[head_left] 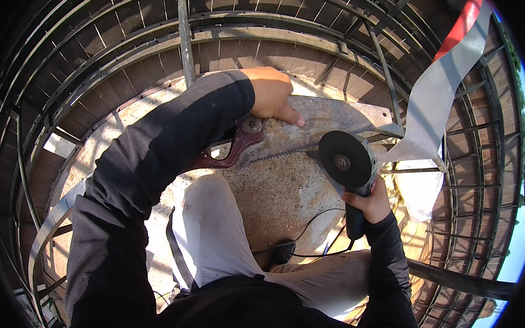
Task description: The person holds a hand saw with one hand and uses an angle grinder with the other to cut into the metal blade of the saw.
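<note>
A rusty handsaw (321, 116) with a dark red handle (240, 144) lies crosswise in front of me, its toothed edge facing my lap. My left hand (272, 95) is closed over the blade's back edge near the handle, the thumb pressed on the blade's upper face. In my right hand (370, 200) is an angle grinder (354, 219), held upright by its dark body. Its black disc (344, 159) faces up, and the head is close to the saw teeth. Whether the disc touches them, I cannot tell. My left sleeve partly covers the saw handle.
Curved metal railings (222, 34) and brown boards (292, 58) surround me. A wide metal strip (435, 99), partly red, hangs at the right beside a white bag (421, 190). A black cable (323, 254) runs from the grinder across the rough floor (266, 200) between my legs.
</note>
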The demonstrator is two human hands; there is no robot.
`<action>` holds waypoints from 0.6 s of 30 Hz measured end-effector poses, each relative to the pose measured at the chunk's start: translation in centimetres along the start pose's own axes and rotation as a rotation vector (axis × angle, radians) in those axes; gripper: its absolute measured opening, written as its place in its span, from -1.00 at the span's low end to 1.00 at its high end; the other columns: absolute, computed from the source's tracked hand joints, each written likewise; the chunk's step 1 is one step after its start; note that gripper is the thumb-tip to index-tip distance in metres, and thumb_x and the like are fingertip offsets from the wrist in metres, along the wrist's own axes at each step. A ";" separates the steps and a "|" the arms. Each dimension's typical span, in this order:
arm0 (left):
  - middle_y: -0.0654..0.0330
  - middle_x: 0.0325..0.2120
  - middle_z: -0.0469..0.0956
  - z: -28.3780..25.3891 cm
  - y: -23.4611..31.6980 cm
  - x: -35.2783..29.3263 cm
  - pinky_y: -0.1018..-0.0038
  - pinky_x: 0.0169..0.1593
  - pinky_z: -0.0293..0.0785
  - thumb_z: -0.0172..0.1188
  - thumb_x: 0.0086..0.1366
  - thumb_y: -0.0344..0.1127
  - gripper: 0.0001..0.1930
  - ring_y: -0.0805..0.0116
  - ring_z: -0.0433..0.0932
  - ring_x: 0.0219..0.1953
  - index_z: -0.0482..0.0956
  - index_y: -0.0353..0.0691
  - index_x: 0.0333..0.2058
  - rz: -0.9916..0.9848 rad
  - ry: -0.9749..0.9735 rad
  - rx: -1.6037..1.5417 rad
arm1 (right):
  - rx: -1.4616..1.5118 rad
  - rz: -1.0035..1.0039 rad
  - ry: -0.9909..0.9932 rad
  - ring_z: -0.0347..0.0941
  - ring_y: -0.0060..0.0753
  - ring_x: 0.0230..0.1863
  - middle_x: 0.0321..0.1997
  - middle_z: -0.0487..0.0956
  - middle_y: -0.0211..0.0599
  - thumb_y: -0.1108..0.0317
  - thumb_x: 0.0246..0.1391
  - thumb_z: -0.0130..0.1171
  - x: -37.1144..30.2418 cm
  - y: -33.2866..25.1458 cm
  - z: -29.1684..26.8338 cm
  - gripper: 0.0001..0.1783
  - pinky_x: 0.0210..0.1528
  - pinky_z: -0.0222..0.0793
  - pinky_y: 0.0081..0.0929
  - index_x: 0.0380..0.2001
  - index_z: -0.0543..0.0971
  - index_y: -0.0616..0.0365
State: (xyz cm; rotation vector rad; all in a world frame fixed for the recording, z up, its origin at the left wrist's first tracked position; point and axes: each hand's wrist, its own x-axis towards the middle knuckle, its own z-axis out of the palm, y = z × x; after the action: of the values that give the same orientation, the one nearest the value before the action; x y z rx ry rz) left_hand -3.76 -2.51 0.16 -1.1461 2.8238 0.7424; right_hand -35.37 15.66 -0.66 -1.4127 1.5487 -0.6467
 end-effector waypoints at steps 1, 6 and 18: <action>-0.22 -0.33 0.64 0.0 0.0 0.0 0.14 -0.07 0.56 0.19 0.21 0.43 -0.14 -0.15 0.65 -0.20 0.65 -0.50 -0.18 0.003 0.002 0.001 | 0.001 -0.003 0.003 0.53 -0.51 -0.30 -0.32 0.61 -0.39 0.49 -0.17 0.45 0.0 0.0 0.0 -0.61 -0.18 0.47 -0.46 -0.21 0.56 0.18; -0.23 -0.33 0.64 0.1 -0.1 0.0 0.14 -0.07 0.56 0.19 0.22 0.43 -0.14 -0.16 0.65 -0.21 0.65 -0.51 -0.18 -0.003 -0.001 -0.006 | -0.005 0.000 -0.007 0.52 -0.51 -0.31 -0.33 0.61 -0.40 0.49 -0.17 0.44 0.2 0.4 -0.1 -0.65 -0.19 0.47 -0.47 -0.24 0.57 0.18; -0.23 -0.32 0.64 0.0 0.1 0.1 0.13 -0.08 0.56 0.19 0.21 0.42 -0.15 -0.16 0.65 -0.20 0.65 -0.52 -0.19 -0.025 -0.024 0.005 | -0.003 0.008 -0.022 0.53 -0.51 -0.31 -0.32 0.62 -0.39 0.47 -0.17 0.46 0.3 0.6 -0.2 -0.64 -0.19 0.48 -0.46 -0.24 0.58 0.18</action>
State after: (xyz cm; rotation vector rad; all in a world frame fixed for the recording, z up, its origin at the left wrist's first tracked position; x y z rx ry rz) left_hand -3.86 -2.51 0.23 -1.1613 2.7844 0.7416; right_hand -35.82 15.49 -1.12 -1.4109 1.5385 -0.6222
